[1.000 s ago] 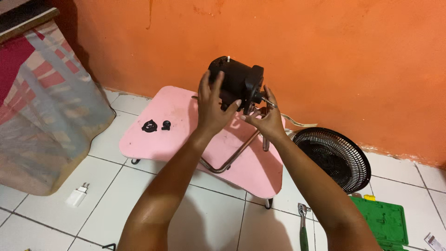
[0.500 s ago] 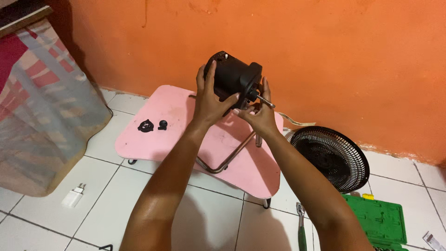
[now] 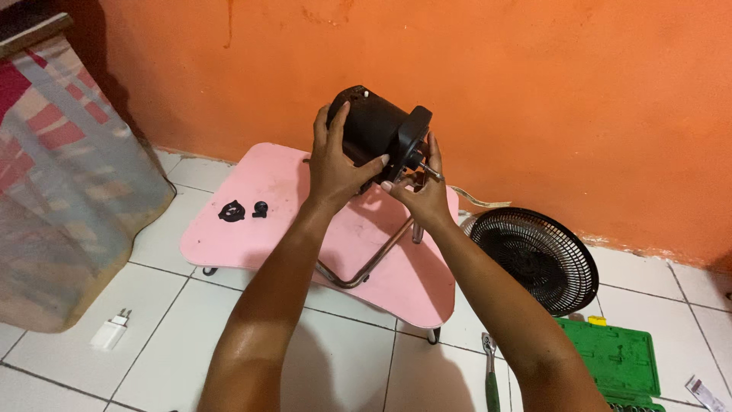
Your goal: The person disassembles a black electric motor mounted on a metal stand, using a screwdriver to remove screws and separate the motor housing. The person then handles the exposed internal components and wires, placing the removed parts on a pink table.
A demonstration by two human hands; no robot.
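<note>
My left hand (image 3: 338, 160) grips a black fan motor housing (image 3: 374, 122) and holds it up over a small pink table (image 3: 252, 229). My right hand (image 3: 419, 191) pinches the metal shaft (image 3: 428, 172) that sticks out of the housing's front plate. A bent chrome tube stand (image 3: 370, 263) hangs from the motor down onto the table. Two small black parts (image 3: 240, 210) lie on the table's left side.
A black fan grille (image 3: 541, 255) leans on the floor at the right, by the orange wall. A green tool case (image 3: 614, 358) and a ratchet handle (image 3: 490, 366) lie on the white tiles. A white charger (image 3: 109, 330) rests at lower left, beside a striped cloth-covered bulk (image 3: 61, 183).
The motor has been turned slightly in my hands and lifted a little; my right hand's fingers have shifted along the shaft. The view has moved a bit.
</note>
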